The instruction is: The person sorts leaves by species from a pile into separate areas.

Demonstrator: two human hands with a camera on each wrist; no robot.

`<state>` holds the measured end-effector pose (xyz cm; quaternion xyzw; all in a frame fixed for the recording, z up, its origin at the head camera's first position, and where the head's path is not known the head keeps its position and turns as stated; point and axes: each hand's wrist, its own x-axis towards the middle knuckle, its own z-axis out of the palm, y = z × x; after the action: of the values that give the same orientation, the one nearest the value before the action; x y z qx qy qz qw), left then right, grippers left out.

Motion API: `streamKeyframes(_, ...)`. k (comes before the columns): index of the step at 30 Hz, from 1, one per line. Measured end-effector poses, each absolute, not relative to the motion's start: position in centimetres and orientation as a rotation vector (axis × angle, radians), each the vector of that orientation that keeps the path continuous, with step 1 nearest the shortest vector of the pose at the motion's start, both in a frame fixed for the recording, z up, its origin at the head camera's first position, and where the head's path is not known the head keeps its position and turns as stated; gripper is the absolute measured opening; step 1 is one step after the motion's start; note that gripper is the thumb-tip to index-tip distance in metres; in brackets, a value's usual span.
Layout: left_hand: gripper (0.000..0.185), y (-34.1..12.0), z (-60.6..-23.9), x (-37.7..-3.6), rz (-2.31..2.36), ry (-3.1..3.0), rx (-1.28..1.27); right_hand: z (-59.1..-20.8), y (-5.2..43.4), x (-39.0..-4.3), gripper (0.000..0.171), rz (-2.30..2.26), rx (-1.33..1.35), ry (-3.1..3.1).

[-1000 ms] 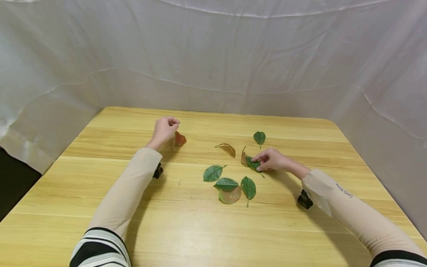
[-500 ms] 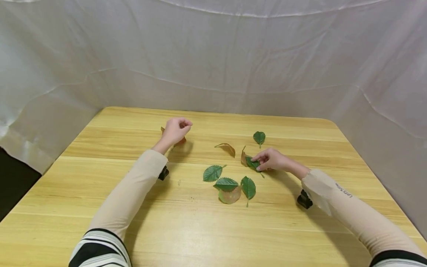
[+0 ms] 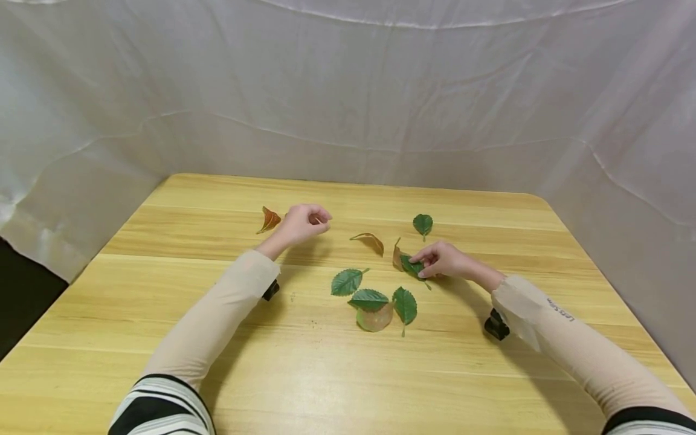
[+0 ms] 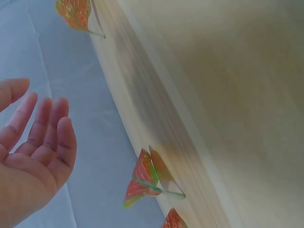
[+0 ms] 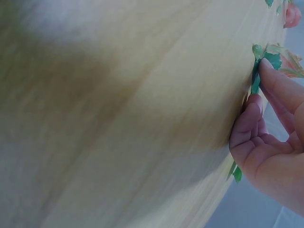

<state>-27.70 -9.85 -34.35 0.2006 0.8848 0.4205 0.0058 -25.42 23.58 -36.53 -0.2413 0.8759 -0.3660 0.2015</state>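
On the wooden table (image 3: 163,284), my left hand (image 3: 309,220) hovers with loosely bent fingers and holds nothing; the left wrist view shows its palm (image 4: 38,114) bare. A red-orange leaf (image 3: 268,219) lies just left of it, and a curled brown leaf (image 3: 370,240) lies to its right. My right hand (image 3: 429,263) rests at centre right. Its forefinger and thumb pinch a green leaf (image 3: 411,266) against the table, seen edge-on in the right wrist view (image 5: 273,59). A brown leaf (image 3: 397,258) sticks out from under that green one.
Three green leaves (image 3: 347,281) (image 3: 368,299) (image 3: 405,306) and a pale leaf (image 3: 375,320) lie clustered in front of my right hand. A small green leaf (image 3: 423,223) sits farther back. White cloth (image 3: 348,90) hangs behind and beside the table.
My left hand has let go of the red-orange leaf and moved right, toward the middle; the leaf now lies on the table to its left. The right hand has stayed put.
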Motion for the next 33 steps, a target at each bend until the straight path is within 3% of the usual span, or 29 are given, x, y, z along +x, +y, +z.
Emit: streamKeyframes(33,0.023,-7.9,-35.7,-25.0,1.053,2.478,0.995,-36.4,23.3,-25.3,0.032,-1.005,-0.687,2.463)
